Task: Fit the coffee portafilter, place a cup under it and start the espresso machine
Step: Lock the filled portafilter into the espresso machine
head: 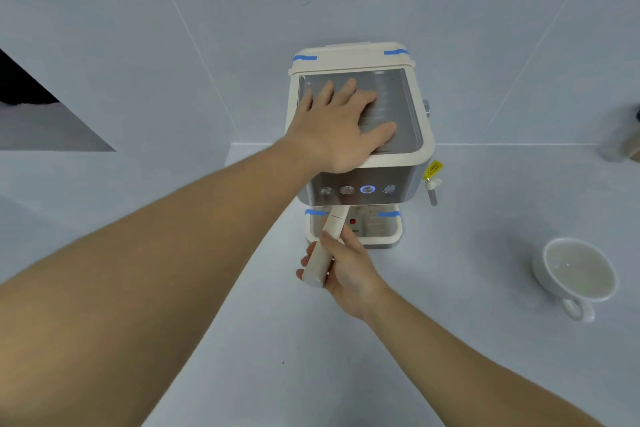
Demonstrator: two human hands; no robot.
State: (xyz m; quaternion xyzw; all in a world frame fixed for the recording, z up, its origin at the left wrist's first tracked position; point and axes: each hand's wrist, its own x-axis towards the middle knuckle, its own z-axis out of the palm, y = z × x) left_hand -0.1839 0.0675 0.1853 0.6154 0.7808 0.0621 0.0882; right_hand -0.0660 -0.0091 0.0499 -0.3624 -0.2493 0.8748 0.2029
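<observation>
1. The right hand (pixel 341 265) is wrapped tight round the cream handle of the portafilter (pixel 323 250); the handle slants up from this hand and runs in under the front of the espresso machine (pixel 360 149).
2. The left hand (pixel 341 123) lies flat, fingers spread, on the machine's metal top; below its wrist sit four round buttons (pixel 357 190), one lit blue.
3. The cup (pixel 576 270) stands on the pale worktop (pixel 450 322), well to the right of the right hand, apart from the machine.
</observation>
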